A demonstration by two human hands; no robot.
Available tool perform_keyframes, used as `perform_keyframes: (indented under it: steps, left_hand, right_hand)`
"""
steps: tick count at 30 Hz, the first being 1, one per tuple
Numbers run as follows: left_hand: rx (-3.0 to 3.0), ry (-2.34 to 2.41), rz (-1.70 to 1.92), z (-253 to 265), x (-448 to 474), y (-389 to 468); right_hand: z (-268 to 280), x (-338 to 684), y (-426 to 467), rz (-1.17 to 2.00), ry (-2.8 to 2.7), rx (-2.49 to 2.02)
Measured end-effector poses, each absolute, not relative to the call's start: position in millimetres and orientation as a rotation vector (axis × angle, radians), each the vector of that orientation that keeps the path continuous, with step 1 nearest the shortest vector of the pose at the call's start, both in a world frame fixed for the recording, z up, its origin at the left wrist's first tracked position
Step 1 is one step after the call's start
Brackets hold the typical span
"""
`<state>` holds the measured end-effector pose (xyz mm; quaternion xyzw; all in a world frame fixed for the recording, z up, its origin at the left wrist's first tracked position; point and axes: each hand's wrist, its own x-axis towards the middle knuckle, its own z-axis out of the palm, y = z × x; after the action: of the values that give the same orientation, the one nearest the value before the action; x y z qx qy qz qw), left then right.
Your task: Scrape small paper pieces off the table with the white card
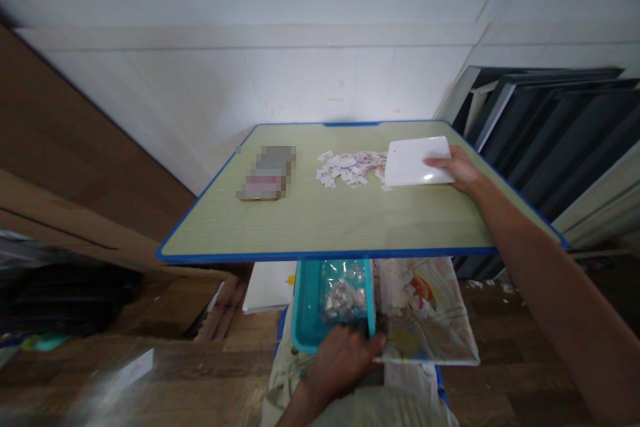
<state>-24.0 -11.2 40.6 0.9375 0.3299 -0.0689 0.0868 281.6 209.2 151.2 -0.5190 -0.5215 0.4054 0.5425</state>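
Note:
My right hand (457, 168) grips a glossy white flat board (410, 163) with rounded corners and a small dark dot near one corner; its thumb lies on top. The board is over the right end of a loose pile of small paper pieces (347, 167) on the low table (300, 227). Below the table's front edge, my left hand (345, 357) is closed at the near right corner of a teal plastic tray (307, 320), its fingertips partly hidden. Inside the tray is a clear bag (345, 290) with small pieces in it.
A blurred-out rectangular object (267, 173) lies on the table's left side. Right of the tray is a patterned sheet or bag (430, 307); left of it, a white flat item (270, 287). Dark panels (550, 140) lean at the right. A white wall (300, 80) stands behind the table.

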Motion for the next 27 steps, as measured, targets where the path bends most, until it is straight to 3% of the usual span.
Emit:
perform_keyframes:
  steps: [17, 27]
  left_hand:
    - [2.790, 0.962, -0.271, 41, -24, -10]
    - [2.789, 0.983, -0.266, 40, -24, -11]
  right_hand:
    - [157, 275, 202, 0.698, -1.442, -1.271]
    - [162, 278, 199, 0.851, -1.318, -1.236]
